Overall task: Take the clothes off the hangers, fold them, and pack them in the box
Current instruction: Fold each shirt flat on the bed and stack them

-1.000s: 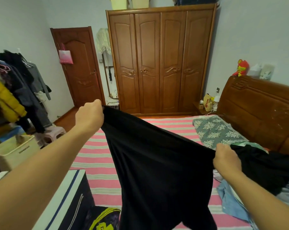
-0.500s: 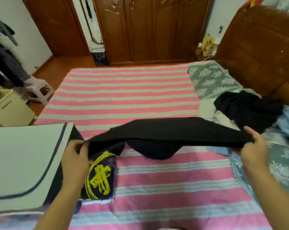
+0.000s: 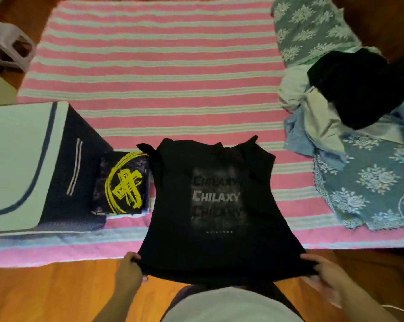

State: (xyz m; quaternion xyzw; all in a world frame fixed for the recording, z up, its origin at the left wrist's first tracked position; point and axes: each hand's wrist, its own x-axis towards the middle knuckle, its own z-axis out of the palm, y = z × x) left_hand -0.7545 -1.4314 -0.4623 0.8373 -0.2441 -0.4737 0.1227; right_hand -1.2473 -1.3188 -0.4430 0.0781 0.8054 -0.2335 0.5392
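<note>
A black T-shirt (image 3: 210, 205) with a grey "CHILAXY" print lies spread face up on the near edge of the bed, its sleeves crumpled at the far end. My left hand (image 3: 129, 268) pinches its hem at the left corner and my right hand (image 3: 324, 273) grips the hem at the right corner. To the left of it sits a folded dark shirt (image 3: 122, 184) with a yellow cross print. Beside that stands the navy fabric box (image 3: 64, 173), its pale lid (image 3: 17, 159) tilted toward me.
The bed carries a pink-and-white striped sheet (image 3: 154, 66). A heap of unfolded clothes (image 3: 349, 94), black, white and light blue, lies at the right on a teal floral blanket (image 3: 370, 182). A plastic stool (image 3: 8, 49) stands far left. Orange wooden floor (image 3: 45, 293) lies below me.
The black T-shirt was held up in the air, then lowered and laid flat on the bed. My hands have come down to the near edge, still gripping its hem. My view has tilted downward.
</note>
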